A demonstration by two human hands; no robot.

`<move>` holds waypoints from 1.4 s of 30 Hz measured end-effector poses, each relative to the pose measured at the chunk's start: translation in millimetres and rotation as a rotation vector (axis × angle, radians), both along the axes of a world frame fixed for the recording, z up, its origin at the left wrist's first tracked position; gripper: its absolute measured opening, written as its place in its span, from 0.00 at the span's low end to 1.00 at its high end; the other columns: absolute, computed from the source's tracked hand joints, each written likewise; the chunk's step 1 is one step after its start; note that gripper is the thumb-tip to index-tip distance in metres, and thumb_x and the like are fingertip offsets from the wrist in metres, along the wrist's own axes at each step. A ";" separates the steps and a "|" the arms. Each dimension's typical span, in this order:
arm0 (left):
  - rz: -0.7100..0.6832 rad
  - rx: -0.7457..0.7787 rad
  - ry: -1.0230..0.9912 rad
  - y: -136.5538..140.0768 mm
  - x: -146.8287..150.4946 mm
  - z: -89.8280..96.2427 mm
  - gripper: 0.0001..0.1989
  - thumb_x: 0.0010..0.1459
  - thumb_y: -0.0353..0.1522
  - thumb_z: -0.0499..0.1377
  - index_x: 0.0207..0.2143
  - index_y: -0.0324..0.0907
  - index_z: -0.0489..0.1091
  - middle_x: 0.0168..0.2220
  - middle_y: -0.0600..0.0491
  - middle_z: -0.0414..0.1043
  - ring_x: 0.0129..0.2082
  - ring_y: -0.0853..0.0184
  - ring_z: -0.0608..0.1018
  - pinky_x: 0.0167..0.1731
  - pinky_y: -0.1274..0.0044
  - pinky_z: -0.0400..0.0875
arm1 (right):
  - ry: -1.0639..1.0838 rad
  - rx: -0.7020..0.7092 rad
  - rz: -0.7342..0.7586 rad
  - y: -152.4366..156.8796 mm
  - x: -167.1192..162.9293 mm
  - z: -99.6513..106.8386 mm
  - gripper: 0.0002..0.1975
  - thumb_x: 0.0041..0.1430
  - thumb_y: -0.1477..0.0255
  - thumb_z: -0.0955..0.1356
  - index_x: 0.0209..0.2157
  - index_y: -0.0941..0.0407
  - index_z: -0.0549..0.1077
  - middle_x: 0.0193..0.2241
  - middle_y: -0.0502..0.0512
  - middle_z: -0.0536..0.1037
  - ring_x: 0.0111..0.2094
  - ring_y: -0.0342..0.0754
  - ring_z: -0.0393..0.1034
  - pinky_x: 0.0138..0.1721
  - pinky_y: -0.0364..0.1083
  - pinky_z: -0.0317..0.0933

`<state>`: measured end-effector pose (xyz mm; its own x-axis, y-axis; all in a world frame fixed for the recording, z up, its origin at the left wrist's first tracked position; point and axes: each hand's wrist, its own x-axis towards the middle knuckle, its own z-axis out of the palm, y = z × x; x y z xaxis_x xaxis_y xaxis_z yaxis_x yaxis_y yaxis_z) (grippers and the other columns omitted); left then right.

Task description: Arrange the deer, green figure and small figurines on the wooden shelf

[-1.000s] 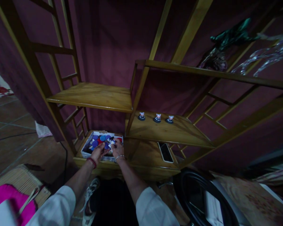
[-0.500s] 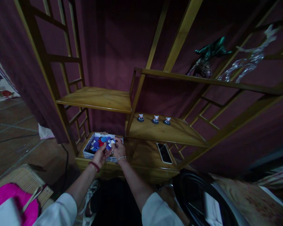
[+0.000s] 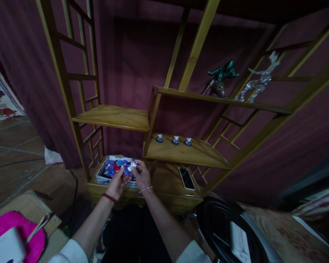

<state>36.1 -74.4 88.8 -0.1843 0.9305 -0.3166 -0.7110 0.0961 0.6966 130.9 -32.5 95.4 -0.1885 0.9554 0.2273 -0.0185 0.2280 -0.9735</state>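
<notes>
Currently, left hand (image 3: 117, 184) and right hand (image 3: 143, 178) jointly grip a small white-and-purple figurine (image 3: 132, 166) at the carton's (image 3: 102, 179) three-o'clock end; three dark-based figurines (image 3: 176, 140) already stand on the shelf (image 3: 186, 156) at two o'clock; coloured discs (image 3: 118, 163) remain in the carton.

Both forearms converge from below, bringing the hands close together at chest-front. Left forearm (image 3: 95, 223) slants up and rightward; right forearm (image 3: 164, 226) slants up and leftward. Left hand (image 3: 119, 182): palm turned inward, thumb pointing upward, fingers partly curled toward the opposite hand. Right hand (image 3: 143, 177): back uppermost, wrist (image 3: 145, 189) roughly in line with the forearm, thumb and forefinger bent in a pinch — remaining fingers mostly hidden.
</notes>
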 end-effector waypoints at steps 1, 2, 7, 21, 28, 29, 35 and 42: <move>-0.004 0.011 0.009 -2.3 1.6 2.0 0.13 0.51 0.40 0.54 0.31 0.38 0.66 0.23 0.54 0.71 0.19 0.75 0.72 0.21 0.84 0.67 | 0.007 0.006 -0.007 -3.4 2.5 3.8 0.14 0.46 0.72 0.64 0.38 0.54 0.65 0.25 0.46 0.73 0.24 0.42 0.67 0.29 0.42 0.63; -0.011 0.024 0.018 -4.6 3.4 4.0 0.14 0.51 0.41 0.54 0.32 0.38 0.66 0.23 0.53 0.71 0.19 0.75 0.72 0.20 0.84 0.67 | 0.008 0.016 -0.008 -6.8 5.2 7.6 0.14 0.46 0.72 0.64 0.38 0.54 0.65 0.25 0.46 0.73 0.24 0.42 0.67 0.29 0.42 0.63; -0.043 0.080 0.047 -16.7 14.5 15.1 0.18 0.49 0.45 0.55 0.32 0.38 0.66 0.23 0.53 0.71 0.18 0.75 0.71 0.19 0.84 0.66 | 0.046 0.055 -0.011 -22.5 18.4 25.2 0.14 0.45 0.72 0.65 0.38 0.55 0.66 0.29 0.49 0.74 0.30 0.43 0.69 0.32 0.42 0.63; -0.002 0.042 0.035 -34.4 38.1 41.2 0.18 0.49 0.44 0.55 0.30 0.37 0.66 0.19 0.54 0.69 0.18 0.74 0.71 0.19 0.83 0.66 | 0.103 0.046 0.045 -44.5 39.2 49.8 0.14 0.46 0.72 0.65 0.38 0.55 0.65 0.30 0.49 0.74 0.31 0.43 0.68 0.33 0.42 0.63; -0.016 0.004 -0.006 -36.1 42.7 49.1 0.18 0.49 0.45 0.54 0.28 0.37 0.67 0.17 0.54 0.68 0.16 0.74 0.70 0.18 0.84 0.65 | 0.086 0.068 0.067 -43.3 41.7 52.2 0.14 0.45 0.73 0.65 0.38 0.54 0.66 0.31 0.49 0.74 0.31 0.43 0.69 0.33 0.42 0.64; -0.016 0.000 -0.012 -35.7 42.7 49.0 0.18 0.49 0.45 0.54 0.28 0.37 0.67 0.17 0.54 0.68 0.16 0.75 0.70 0.18 0.84 0.65 | 0.087 0.065 0.066 -42.8 41.9 52.2 0.14 0.45 0.73 0.65 0.38 0.54 0.66 0.31 0.49 0.74 0.32 0.43 0.69 0.34 0.42 0.64; -0.033 0.018 -0.038 -32.5 42.7 47.2 0.18 0.49 0.45 0.54 0.29 0.38 0.66 0.18 0.55 0.68 0.17 0.75 0.70 0.19 0.84 0.64 | 0.096 0.064 0.079 -38.3 43.2 49.3 0.15 0.46 0.73 0.66 0.39 0.54 0.66 0.32 0.50 0.74 0.34 0.44 0.69 0.37 0.43 0.63; -0.041 0.000 -0.056 -30.1 44.0 48.1 0.17 0.50 0.45 0.54 0.29 0.38 0.66 0.17 0.55 0.68 0.17 0.76 0.70 0.19 0.85 0.64 | 0.105 0.056 0.070 -36.1 42.6 48.8 0.14 0.46 0.73 0.66 0.38 0.54 0.67 0.32 0.49 0.75 0.34 0.44 0.69 0.37 0.43 0.63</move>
<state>80.1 -104.6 136.9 -0.1276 0.9369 -0.3254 -0.7445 0.1263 0.6555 173.5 -68.6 144.1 -0.2266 0.9260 0.3018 -0.1373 0.2764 -0.9512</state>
